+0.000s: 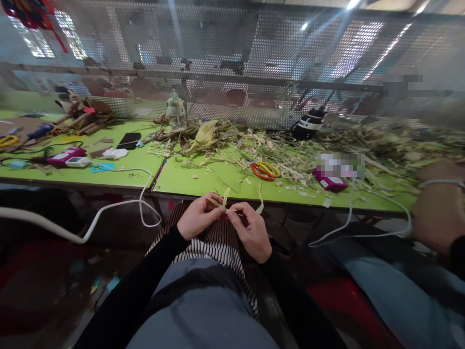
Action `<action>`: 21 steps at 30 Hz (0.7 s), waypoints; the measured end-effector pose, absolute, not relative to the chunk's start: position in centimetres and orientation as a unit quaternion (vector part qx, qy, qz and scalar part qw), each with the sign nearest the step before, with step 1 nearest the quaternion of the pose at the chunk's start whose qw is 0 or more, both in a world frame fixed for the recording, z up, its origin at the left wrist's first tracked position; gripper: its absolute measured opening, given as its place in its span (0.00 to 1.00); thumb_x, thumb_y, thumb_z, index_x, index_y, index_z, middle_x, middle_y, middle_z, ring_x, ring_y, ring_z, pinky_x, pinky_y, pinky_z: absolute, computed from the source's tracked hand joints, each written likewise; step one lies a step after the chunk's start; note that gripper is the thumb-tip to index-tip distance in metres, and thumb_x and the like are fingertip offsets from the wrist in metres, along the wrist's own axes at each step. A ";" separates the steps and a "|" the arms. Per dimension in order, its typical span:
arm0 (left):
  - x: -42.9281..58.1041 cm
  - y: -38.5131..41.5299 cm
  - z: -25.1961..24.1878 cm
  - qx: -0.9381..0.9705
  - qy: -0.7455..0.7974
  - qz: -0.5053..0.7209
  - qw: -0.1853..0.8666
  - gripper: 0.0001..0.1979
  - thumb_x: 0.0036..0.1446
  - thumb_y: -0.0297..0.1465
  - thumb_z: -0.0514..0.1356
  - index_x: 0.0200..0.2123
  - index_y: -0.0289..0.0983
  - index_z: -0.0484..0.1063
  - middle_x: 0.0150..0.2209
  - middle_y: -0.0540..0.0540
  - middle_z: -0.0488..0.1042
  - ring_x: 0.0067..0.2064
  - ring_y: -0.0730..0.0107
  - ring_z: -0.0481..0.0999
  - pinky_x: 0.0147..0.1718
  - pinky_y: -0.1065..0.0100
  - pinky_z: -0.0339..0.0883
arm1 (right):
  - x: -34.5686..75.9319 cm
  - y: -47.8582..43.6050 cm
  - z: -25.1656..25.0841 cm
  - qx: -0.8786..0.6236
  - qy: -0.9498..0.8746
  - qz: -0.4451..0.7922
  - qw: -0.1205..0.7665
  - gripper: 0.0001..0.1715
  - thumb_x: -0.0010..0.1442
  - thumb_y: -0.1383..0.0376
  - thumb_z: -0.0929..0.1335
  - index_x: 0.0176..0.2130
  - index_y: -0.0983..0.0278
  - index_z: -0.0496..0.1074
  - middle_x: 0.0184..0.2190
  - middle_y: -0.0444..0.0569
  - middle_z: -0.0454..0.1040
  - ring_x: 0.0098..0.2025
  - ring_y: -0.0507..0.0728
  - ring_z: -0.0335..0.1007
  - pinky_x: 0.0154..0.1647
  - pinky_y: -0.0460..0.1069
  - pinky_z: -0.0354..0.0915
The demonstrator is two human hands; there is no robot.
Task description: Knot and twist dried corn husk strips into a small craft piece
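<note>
The pale husk strip (225, 197) is found at the centre of the frame, held just off the near edge of the green tabletop (198, 183). It is pinched between the thumb and curled fingers of the left hand (202, 215), and its lower part is gripped by the closed thumb and forefinger of the right hand (250, 230). Whether the pale strand beside the right hand belongs to the same piece cannot be told. The strip is judged light, thin and pliable, liable to split along its grain; it is best taken by fingertips, flat and close to the fold, without a hard pull. Two containers are noted: a clear bottle with a pale green top (176, 111) at upper centre, upright, and a black bottle with a white band (308, 123) at upper right, tilted. The contents of neither can be determined.
</note>
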State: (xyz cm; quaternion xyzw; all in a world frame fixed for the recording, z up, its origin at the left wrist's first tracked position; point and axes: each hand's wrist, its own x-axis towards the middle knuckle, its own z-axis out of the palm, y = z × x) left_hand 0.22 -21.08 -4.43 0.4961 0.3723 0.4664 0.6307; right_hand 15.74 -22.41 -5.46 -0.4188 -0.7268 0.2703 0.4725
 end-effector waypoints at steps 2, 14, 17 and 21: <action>0.2 -21.1 -4.6 0.505 0.390 0.476 0.605 0.16 0.45 0.37 0.65 0.34 0.34 0.67 0.25 0.52 0.71 0.26 0.78 0.71 0.28 0.74 0.64 | 15.7 -22.4 -5.4 -0.429 -0.732 0.245 0.469 0.08 0.60 0.62 0.64 0.31 0.63 0.68 0.29 0.45 0.70 0.30 0.52 0.67 0.32 0.46 0.64; 0.5 -21.1 -4.5 0.455 0.375 0.495 0.637 0.16 0.41 0.35 0.67 0.34 0.34 0.69 0.25 0.53 0.69 0.25 0.80 0.67 0.27 0.74 0.63 | 15.5 -21.6 -6.0 -0.442 -0.627 0.416 0.488 0.14 0.56 0.55 0.67 0.34 0.64 0.68 0.25 0.43 0.69 0.22 0.49 0.61 0.21 0.44 0.59; 0.5 -20.9 -4.8 0.421 0.368 0.508 0.655 0.17 0.41 0.35 0.68 0.34 0.34 0.68 0.25 0.53 0.69 0.25 0.80 0.68 0.25 0.75 0.62 | 15.5 -21.7 -5.8 -0.452 -0.654 0.334 0.507 0.12 0.56 0.57 0.67 0.35 0.64 0.69 0.28 0.45 0.72 0.26 0.51 0.66 0.26 0.45 0.63; 0.5 -20.9 -4.9 0.362 0.351 0.516 0.693 0.18 0.39 0.32 0.69 0.33 0.34 0.67 0.25 0.53 0.70 0.25 0.80 0.69 0.24 0.77 0.62 | 15.5 -21.6 -6.2 -0.460 -0.665 0.269 0.523 0.11 0.56 0.58 0.68 0.35 0.63 0.69 0.28 0.45 0.73 0.28 0.52 0.69 0.30 0.47 0.65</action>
